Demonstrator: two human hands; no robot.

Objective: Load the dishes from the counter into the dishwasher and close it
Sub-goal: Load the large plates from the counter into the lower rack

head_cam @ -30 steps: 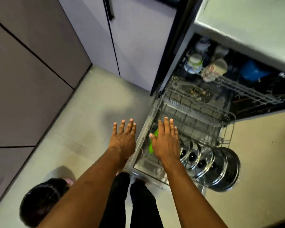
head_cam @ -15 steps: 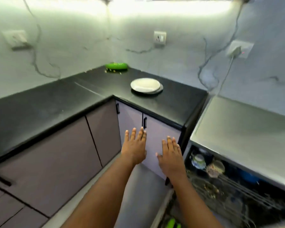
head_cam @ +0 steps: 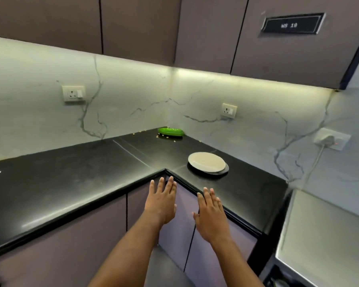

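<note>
Likely the slip to fear comes at the pickup. The plate [head_cam: 206,161] lies on a dark plate [head_cam: 224,170], both flat on a glossy counter [head_cam: 71,183], with little rim to get fingers under. A hasty one-handed grab could lift the top one alone or skid the pair toward the counter edge. If both are taken together, the lower one could slide out on the way down to the dishwasher [head_cam: 330,235].

Both hands are bare and hold nothing. The left hand [head_cam: 161,204] is flat, palm down, with its fingers straight and slightly fanned. Its tips are over the inner corner of the counter edge, but I cannot tell whether they touch it. The right hand [head_cam: 210,216], just beside it and a little lower, is flat and spread the same way, its tips at the counter edge in front of the cabinets [head_cam: 205,251].

Beyond the right hand, the two stacked plates sit near the edge. The green dish [head_cam: 170,131] lies far back in the corner against the wall, well apart from the plates, with crumbs [head_cam: 140,131] scattered round it. Fetching it looks to me like a long reach.

Off to the right, only the dishwasher's steel top and a dark sliver below it show. By my reckoning, three pieces remain to load and the closing is not yet done.
</note>
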